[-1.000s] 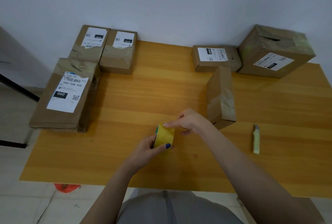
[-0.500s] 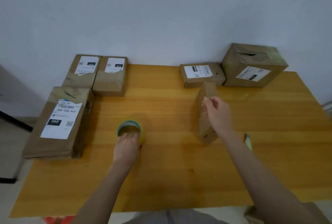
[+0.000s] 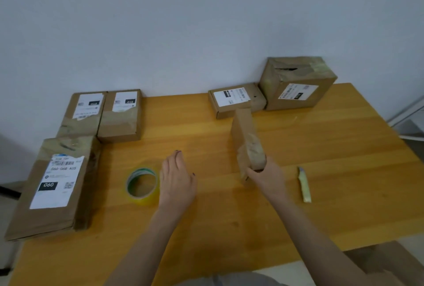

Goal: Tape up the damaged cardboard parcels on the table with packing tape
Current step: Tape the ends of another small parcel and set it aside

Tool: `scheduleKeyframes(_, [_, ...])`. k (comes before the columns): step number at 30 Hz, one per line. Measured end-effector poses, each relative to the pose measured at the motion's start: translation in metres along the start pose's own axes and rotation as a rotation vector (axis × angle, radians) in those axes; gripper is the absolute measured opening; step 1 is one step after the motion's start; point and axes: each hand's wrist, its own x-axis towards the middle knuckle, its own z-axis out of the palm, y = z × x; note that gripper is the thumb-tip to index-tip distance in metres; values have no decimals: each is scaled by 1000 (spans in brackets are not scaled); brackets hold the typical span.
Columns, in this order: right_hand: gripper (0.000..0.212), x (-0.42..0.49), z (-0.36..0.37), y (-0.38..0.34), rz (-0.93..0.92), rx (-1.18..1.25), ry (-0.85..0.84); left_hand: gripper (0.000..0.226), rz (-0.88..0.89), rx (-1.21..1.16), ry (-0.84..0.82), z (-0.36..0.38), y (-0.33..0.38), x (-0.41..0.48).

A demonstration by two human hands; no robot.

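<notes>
Positioning looks to be the step in hand: the right hand point(image 3: 267, 176) grips the near end of a small cardboard parcel point(image 3: 246, 139), fingers wrapped round it, with the box on edge and tilted at the middle of the worktop point(image 3: 229, 217). The left hand point(image 3: 177, 180) hovers palm-down just beside the tape roll point(image 3: 142, 186), which lies flat; its fingers are straight, together, holding nothing. Next, I judge, the parcel needs laying damaged face up and the roll picking up.

Soft, even, dimmish indoor light, faint shadows, slight motion blur, wide-angle bending at the edges.
</notes>
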Motion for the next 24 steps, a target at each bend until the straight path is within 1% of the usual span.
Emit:
scheduleKeyframes(1, [54, 0, 0, 1, -20, 9, -17, 61, 77, -36, 5, -2, 12, 2])
scheduleKeyframes(3, [55, 2, -1, 4, -71, 0, -100, 63, 286, -55, -27, -3, 36, 2])
scheduleKeyframes(5, [45, 5, -3, 8, -120, 28, -192, 68, 497, -21, -96, -2, 59, -1])
scheduleKeyframes(6, [40, 5, -4, 9, -147, 43, -223, 69, 567, 14, -147, 0, 69, -2])
scheduleKeyframes(8, [39, 5, -5, 9, -206, 61, -259, 69, 643, 99, -238, 6, 82, -2])
scheduleKeyframes(10, [37, 6, -7, 7, -229, 54, -276, 66, 694, 210, -275, 10, 86, 2])
scheduleKeyframes(12, [34, 11, -10, 5, -236, 35, -286, 65, 721, 290, -259, 12, 84, 11])
scheduleKeyframes(15, [37, 17, -15, 6, -225, 53, -307, 67, 713, 335, -267, 10, 84, 21])
scheduleKeyframes(17, [38, 18, -14, 5, -222, 59, -298, 67, 673, 330, -280, 11, 84, 22])
scheduleKeyframes(21, [43, 20, -7, 2, -213, 18, -280, 63, 540, 326, -204, 15, 85, 22])
scheduleKeyframes(24, [44, 22, -5, 1, -203, 30, -269, 69, 475, 348, -193, 19, 91, 23])
